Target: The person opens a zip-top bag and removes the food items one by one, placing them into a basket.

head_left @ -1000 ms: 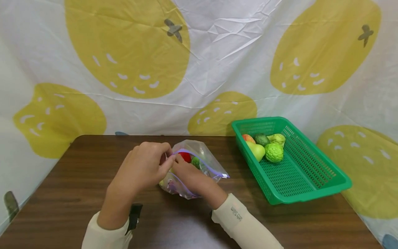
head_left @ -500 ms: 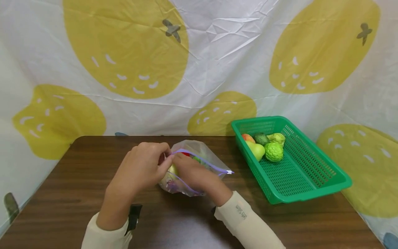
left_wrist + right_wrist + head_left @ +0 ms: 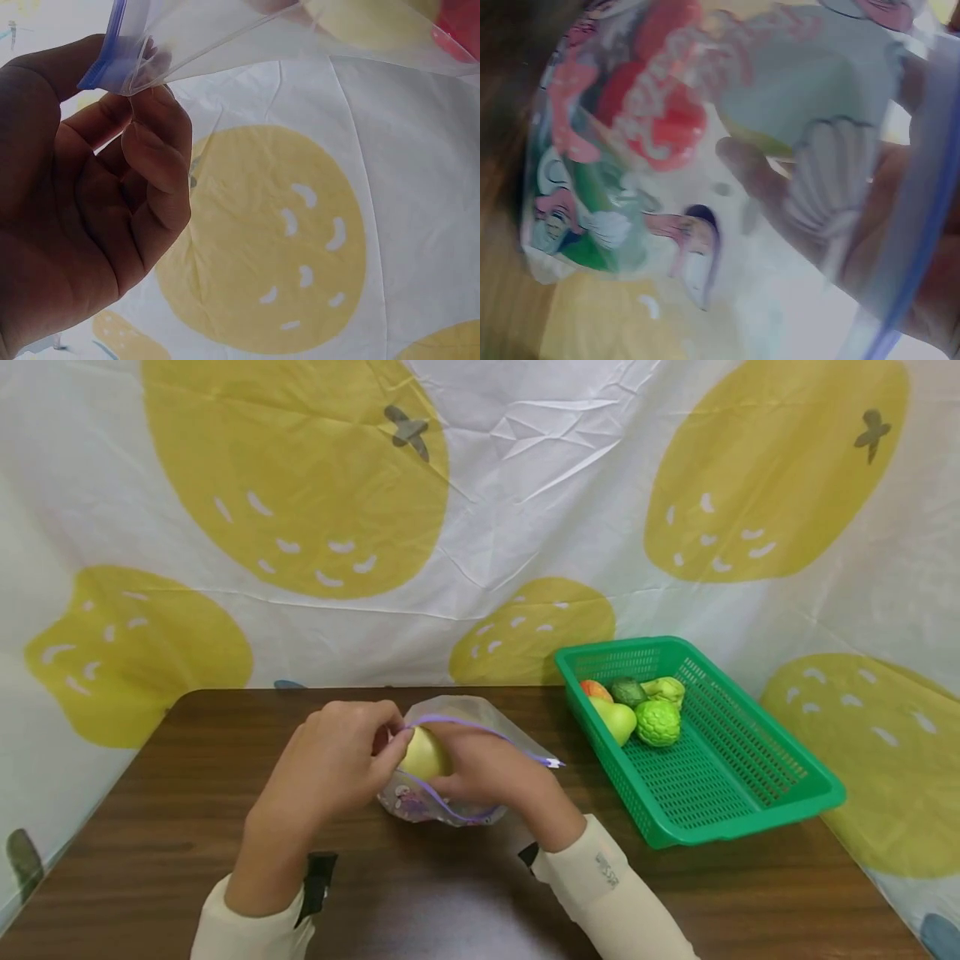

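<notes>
A clear zip bag (image 3: pixel 408 800) with purple zip edges and printed figures stands with its mouth spread on the table. My left hand (image 3: pixel 318 772) pinches the left corner of its rim; the left wrist view shows thumb and fingers on the blue-purple zip end (image 3: pixel 105 56). Inside the mouth, my right hand (image 3: pixel 495 766) grips a round pale yellow fruit (image 3: pixel 422 754), its kind not clear. Through the printed plastic in the right wrist view, my right fingers (image 3: pixel 761 176) curl about that fruit, near red (image 3: pixel 656 120) and green (image 3: pixel 596 251) items in the bag.
A green plastic basket (image 3: pixel 738 822) stands at the right on the brown table (image 3: pixel 180 810). At its left end lie a sugar apple (image 3: pixel 658 723), a yellow-green fruit (image 3: pixel 618 722) and several other pieces. A lemon-print cloth (image 3: pixel 517 527) hangs behind.
My right hand, deep in the bag a second ago, has drawn back and up with the pale yellow fruit, which now shows at the mouth. My left hand keeps its pinch on the rim.
</notes>
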Demonstrator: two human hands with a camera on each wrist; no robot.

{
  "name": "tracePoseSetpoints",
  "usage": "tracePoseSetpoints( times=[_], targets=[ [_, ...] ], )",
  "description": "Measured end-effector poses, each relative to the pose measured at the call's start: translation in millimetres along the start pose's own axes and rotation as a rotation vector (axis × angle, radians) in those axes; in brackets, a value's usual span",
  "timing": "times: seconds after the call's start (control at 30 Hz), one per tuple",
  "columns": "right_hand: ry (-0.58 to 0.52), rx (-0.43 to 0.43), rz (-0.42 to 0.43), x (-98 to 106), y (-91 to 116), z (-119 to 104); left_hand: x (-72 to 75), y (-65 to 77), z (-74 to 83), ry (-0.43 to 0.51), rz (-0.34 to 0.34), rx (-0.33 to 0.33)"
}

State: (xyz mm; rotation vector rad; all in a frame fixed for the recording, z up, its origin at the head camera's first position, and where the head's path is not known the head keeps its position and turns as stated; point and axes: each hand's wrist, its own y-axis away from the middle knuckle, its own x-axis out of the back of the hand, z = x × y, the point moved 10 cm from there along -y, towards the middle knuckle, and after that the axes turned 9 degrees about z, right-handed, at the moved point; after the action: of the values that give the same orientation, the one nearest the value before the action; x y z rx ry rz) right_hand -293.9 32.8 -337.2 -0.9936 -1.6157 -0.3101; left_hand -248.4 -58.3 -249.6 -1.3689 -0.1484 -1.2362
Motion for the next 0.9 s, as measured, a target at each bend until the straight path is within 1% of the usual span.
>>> tracePoseSetpoints(
  times=[0.2,0.5,0.77,0.9],
  targets=[
    [0.041,0.03,0.027,13.3,2.3,-7.4,3.0,0.5,-2.0,0.011,0.006,0.011],
    [0.071,0.078,0.051,30.0,8.9,-22.8,8.2,0.1,-4.3,0.022,0.041,0.006],
    [0.106,0.102,0.069,49.6,21.7,-41.6,9.3,-0.8,-5.9,0.028,0.03,0.012],
    [0.122,0.096,0.088,59.2,27.1,-47.0,9.0,-0.8,-7.4,0.032,0.025,0.013]
  ],
)
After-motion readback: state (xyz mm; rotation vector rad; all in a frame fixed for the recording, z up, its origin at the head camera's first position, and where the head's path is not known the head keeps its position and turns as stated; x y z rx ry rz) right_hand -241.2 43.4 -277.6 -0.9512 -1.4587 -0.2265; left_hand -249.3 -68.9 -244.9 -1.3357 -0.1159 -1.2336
